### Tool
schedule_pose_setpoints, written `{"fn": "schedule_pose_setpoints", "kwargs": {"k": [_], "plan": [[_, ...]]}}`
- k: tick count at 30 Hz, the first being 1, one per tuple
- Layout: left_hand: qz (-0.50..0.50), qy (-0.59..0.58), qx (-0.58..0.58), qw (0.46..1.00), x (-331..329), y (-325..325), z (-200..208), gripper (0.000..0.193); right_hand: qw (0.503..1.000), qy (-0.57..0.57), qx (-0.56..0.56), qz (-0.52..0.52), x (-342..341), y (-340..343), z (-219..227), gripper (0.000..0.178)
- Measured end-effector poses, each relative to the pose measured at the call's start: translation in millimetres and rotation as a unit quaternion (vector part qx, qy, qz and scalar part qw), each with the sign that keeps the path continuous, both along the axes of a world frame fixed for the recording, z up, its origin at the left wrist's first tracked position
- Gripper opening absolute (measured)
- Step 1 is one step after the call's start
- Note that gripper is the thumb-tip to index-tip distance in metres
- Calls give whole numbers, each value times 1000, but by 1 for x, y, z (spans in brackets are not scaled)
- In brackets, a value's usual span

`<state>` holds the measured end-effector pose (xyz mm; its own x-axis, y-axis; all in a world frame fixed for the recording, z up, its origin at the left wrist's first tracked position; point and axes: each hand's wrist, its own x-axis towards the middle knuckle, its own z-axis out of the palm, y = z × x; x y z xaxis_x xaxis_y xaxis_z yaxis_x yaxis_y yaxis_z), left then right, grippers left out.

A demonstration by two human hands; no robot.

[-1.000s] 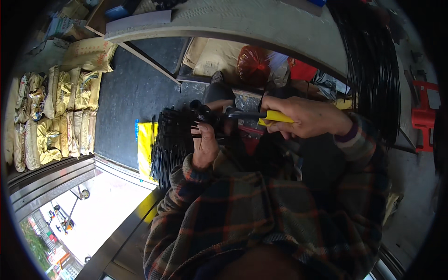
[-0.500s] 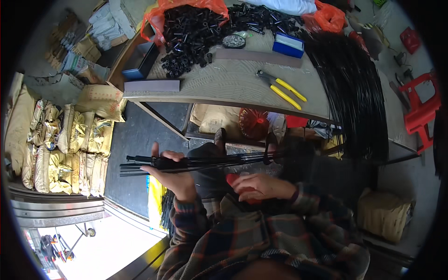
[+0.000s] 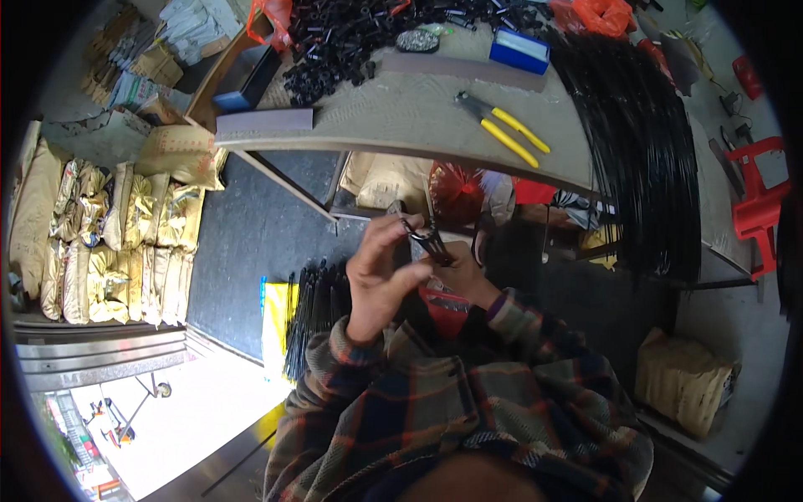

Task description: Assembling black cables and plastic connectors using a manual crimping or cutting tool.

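Observation:
My right hand [image 3: 464, 274] is closed around a small bundle of black rods [image 3: 434, 248] in front of my lap. The rods appear nearly end-on, so their length is mostly hidden. My left hand [image 3: 378, 269] curves about the same bundle from the left, its fingertips on a thin black end and its thumb close to my right hand. A red object [image 3: 446, 311] lies below my hands, partly covered by sleeve and hand. To the left, more black rods [image 3: 316, 305] stand bunched beside a yellow sheet [image 3: 278, 330].
The workbench [image 3: 401, 125] ahead carries yellow-handled pliers [image 3: 506, 132], a blue box [image 3: 519, 52], heaped black parts [image 3: 339, 42] and long black rods [image 3: 640, 151] hanging over its edge. Wrapped brown packages [image 3: 109, 280] are stacked left. A red plastic stool [image 3: 759, 197] stands right.
The black rods have swung from lying crosswise to pointing up toward me. Both hands have come together in the middle, the left moving right and the right moving up. The view has shifted slightly.

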<state>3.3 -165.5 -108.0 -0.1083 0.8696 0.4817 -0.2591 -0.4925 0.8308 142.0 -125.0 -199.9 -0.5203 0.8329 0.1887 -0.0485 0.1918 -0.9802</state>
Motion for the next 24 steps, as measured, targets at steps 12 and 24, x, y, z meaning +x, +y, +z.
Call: {"fn": "schedule_pose_setpoints", "kwargs": {"k": [12, 24], "plan": [[83, -30, -118, 989, 14, -11, 14, 18, 990, 130, 51, -24, -1, 8, 74, 27], [-69, -111, -132, 983, -8, 7, 22, 20, 994, 69, 89, -1, -10, 19, 110, 30]]}}
